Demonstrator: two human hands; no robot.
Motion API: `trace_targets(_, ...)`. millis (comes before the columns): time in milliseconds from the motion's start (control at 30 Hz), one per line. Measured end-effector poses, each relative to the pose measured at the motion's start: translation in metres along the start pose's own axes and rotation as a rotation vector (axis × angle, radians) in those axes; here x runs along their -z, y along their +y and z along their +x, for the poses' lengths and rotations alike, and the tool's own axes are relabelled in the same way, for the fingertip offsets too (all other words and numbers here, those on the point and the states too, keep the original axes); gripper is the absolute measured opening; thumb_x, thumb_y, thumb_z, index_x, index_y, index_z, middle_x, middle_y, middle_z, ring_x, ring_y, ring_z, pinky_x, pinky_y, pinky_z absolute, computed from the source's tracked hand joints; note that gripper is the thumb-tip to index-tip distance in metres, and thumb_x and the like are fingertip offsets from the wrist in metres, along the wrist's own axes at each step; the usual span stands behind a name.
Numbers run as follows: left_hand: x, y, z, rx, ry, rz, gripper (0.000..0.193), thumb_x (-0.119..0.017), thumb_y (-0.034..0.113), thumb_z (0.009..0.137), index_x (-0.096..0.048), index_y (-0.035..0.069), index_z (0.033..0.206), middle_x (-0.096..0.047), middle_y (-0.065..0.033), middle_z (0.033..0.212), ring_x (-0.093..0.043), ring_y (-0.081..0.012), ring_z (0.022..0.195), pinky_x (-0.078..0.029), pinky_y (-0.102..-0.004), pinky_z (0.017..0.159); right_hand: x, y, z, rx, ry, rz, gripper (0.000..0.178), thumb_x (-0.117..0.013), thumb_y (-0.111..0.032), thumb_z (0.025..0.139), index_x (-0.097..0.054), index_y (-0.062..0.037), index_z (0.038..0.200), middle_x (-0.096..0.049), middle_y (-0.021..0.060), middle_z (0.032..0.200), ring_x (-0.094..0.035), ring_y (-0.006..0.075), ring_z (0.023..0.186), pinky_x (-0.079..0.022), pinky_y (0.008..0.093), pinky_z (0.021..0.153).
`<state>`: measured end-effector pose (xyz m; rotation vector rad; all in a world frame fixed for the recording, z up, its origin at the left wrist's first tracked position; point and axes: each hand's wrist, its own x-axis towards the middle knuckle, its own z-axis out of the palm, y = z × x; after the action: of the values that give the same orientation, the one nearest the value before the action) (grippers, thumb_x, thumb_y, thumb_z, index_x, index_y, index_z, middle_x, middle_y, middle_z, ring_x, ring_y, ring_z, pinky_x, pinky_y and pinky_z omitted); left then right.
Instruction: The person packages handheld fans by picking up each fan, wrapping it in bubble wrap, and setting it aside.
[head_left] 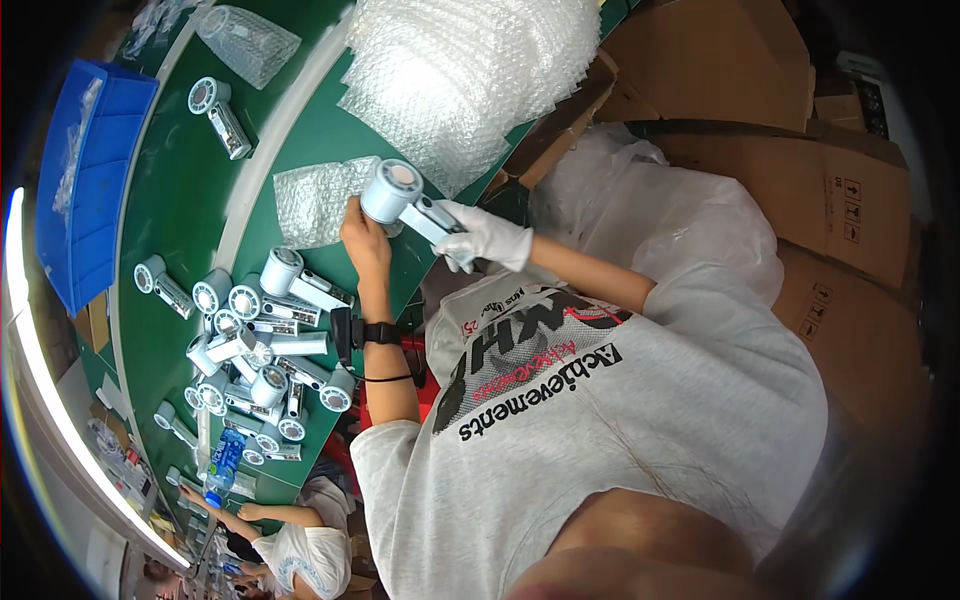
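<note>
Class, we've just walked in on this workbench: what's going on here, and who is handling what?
A person holds a white handheld fan over a green table. The bare left hand touches its round head, and the gloved right hand grips its handle. A small bubble-wrap sheet lies just beside it, a large stack of bubble wrap above, and a pile of similar fans to the left.

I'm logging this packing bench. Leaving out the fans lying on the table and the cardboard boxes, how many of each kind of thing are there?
Fan, held in left hand and gloved right hand: 1
Bubble bags: 2
Bubble-wrap stack: 1
Blue bin: 1
Bottle: 1
Total: 6
</note>
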<state>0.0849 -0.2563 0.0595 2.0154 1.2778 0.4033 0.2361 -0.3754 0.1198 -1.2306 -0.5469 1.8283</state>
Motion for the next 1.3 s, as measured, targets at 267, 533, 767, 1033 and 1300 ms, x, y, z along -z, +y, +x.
trace_targets(267, 0.038, 0.039, 0.008, -0.184, 0.167, -0.067, 0.006, -0.052, 0.006, 0.076, -0.051, -0.001, 0.076, -0.046, -0.0175, 0.092, -0.044, -0.0315, 0.077, -0.038, -0.0378, 0.07, -0.002, -0.028, 0.032, -0.225, -0.009, 0.081, 0.036, -0.054, -0.019, 0.079, -0.043, -0.0061, 0.11, -0.053, 0.0068, 0.077, -0.055, 0.0156, 0.058, -0.041, 0.0249, 0.045)
trace_targets(533, 0.092, 0.052, 0.001, -0.397, 0.304, 0.236, 0.009, -0.06, 0.006, 0.068, -0.056, 0.005, 0.077, -0.045, -0.0156, 0.099, -0.043, -0.0313, 0.088, -0.036, -0.0404, 0.075, -0.05, -0.093, 0.087, -0.061, 0.053, 0.604, 0.018, -0.054, -0.017, 0.078, -0.051, -0.0051, 0.09, -0.052, 0.0064, 0.071, -0.05, 0.0121, 0.052, -0.032, 0.021, 0.037)
trace_targets(767, 0.153, 0.021, 0.07, -0.036, 0.405, 0.619, 0.028, -0.061, 0.017, 0.073, -0.056, 0.009, 0.099, -0.047, -0.0167, 0.105, -0.044, -0.0325, 0.096, -0.036, -0.0417, 0.08, -0.094, -0.126, 0.272, 0.409, 0.251, -0.368, 0.027, -0.061, -0.023, 0.074, -0.055, -0.0014, 0.088, -0.058, 0.0109, 0.075, -0.054, 0.0216, 0.059, -0.046, 0.0345, 0.058)
trace_targets(1033, 0.134, 0.045, 0.014, -0.022, 0.01, -0.122, 0.039, -0.055, 0.018, 0.082, -0.046, 0.005, 0.118, -0.049, -0.0196, 0.11, -0.042, -0.0333, 0.106, -0.034, -0.0398, 0.09, -0.036, -0.136, 0.318, 0.3, 0.966, -0.943, 0.042, -0.062, -0.015, 0.063, -0.049, 0.0032, 0.099, -0.058, 0.0225, 0.091, -0.057, 0.0351, 0.082, -0.046, 0.0383, 0.072)
trace_targets(1300, 0.093, 0.025, 0.027, 0.408, 0.109, -1.704, 0.048, -0.033, 0.042, 0.092, -0.042, 0.003, 0.119, -0.051, -0.0146, 0.105, -0.052, -0.0262, 0.09, -0.042, -0.037, 0.08, -0.077, -0.103, 0.106, 0.282, 0.316, -0.678, 0.044, -0.065, -0.023, 0.071, -0.05, 0.0015, 0.105, -0.059, 0.0132, 0.084, -0.055, 0.021, 0.073, -0.045, 0.032, 0.066)
